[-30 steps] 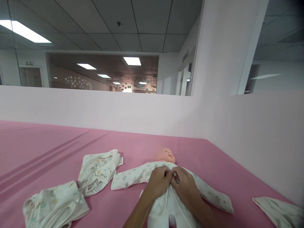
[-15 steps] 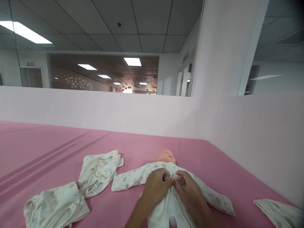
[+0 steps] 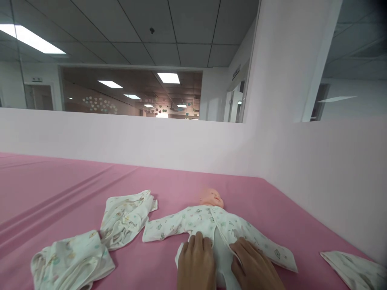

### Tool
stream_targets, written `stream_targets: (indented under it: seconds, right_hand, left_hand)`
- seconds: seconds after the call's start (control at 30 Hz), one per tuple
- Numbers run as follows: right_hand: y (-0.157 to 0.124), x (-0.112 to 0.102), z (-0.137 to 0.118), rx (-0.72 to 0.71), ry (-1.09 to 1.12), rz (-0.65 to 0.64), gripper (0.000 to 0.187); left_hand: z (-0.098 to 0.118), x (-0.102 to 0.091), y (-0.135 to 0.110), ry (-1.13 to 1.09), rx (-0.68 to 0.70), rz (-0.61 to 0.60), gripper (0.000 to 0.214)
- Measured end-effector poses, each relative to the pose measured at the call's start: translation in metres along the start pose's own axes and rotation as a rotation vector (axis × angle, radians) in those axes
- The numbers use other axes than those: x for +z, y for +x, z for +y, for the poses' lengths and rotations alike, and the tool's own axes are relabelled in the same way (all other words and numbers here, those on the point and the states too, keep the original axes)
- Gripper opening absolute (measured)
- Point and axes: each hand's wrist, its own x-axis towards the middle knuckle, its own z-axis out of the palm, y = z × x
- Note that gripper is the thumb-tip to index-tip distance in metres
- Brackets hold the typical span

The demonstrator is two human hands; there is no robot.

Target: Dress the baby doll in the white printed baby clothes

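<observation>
A baby doll (image 3: 211,198) lies on its back on the pink sheet (image 3: 60,189), dressed in a white printed sleepsuit (image 3: 208,221) with both sleeves spread out. My left hand (image 3: 196,264) lies flat on the suit's lower left side, fingers stretched forward. My right hand (image 3: 255,268) rests flat on the lower right side, fingers together and pointing up toward the chest. Neither hand holds anything. The suit's front opening runs between my two hands.
Two crumpled white printed garments lie to the left, one (image 3: 125,217) beside the doll's sleeve and one (image 3: 71,262) nearer the front. Another folded cloth (image 3: 353,268) sits at the right edge. A pale pink wall (image 3: 181,141) borders the back and right.
Both hands have left the chest fastening, where they were pinching the fabric, and slid down to the doll's lower body, now lying flat.
</observation>
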Motion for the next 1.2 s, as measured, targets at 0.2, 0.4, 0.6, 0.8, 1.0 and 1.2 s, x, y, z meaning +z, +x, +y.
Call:
stream_targets:
  seconds: [0.2,0.4,0.6,0.8,1.0,1.2]
  right_hand:
    - [-0.004,-0.001,-0.012,0.117,0.196,0.038,0.027]
    - [0.001,-0.005,-0.033,0.369,0.485,0.131,0.036]
    - [0.002,-0.005,-0.037,0.428,0.524,0.146,0.041]
    - [0.002,0.006,-0.041,0.427,0.585,0.120,0.040]
    - [-0.002,0.007,-0.044,0.384,0.553,0.136,0.035]
    - [-0.007,0.009,-0.047,0.314,0.525,0.167,0.029]
  left_hand:
    - [0.002,0.001,0.007,-0.149,0.015,0.161,0.023]
    - [0.011,0.009,0.006,-0.143,0.009,0.273,0.029]
    - [0.011,0.019,0.002,-0.175,0.021,0.228,0.033]
    - [0.009,0.023,-0.002,-0.201,0.052,0.182,0.028]
    - [0.010,0.023,-0.003,-0.186,0.093,0.219,0.031]
    - [0.012,0.021,-0.006,-0.221,0.084,0.181,0.034]
